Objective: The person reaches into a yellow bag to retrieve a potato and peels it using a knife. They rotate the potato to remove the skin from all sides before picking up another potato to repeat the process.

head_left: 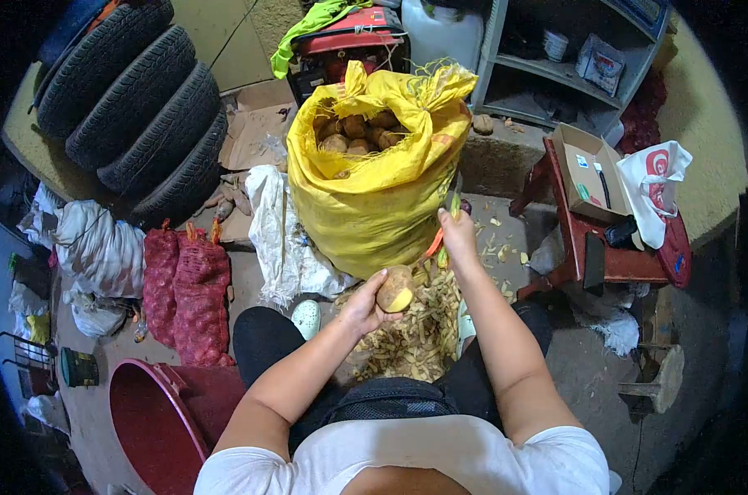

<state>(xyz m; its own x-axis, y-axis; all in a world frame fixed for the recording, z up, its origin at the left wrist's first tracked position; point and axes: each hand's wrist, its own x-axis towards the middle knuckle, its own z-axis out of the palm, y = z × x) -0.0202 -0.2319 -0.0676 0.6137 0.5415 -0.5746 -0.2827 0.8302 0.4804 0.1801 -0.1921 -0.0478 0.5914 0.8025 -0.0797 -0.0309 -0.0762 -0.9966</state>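
Observation:
In my left hand (367, 307) is a brown potato (396, 289), with a patch of pale yellow flesh bared on its right side. My right hand (458, 233), a little higher and to the right, closes around a peeler (435, 244) with orange and yellow-green parts; the fingers hide some of its shape. The peeler and the potato are apart. Beneath both hands, a heap of potato peelings (407, 346) covers the floor between my feet. Just beyond stands a yellow woven sack (366, 219), its torn top showing several unpeeled potatoes (356, 126).
At left are a maroon tub (194, 396), red mesh bags (201, 289) and stacked tires (155, 132). A red stool (630, 262) holding a cardboard box (573, 165) and white bag (654, 177) stands at right. A grey shelf (547, 70) is behind.

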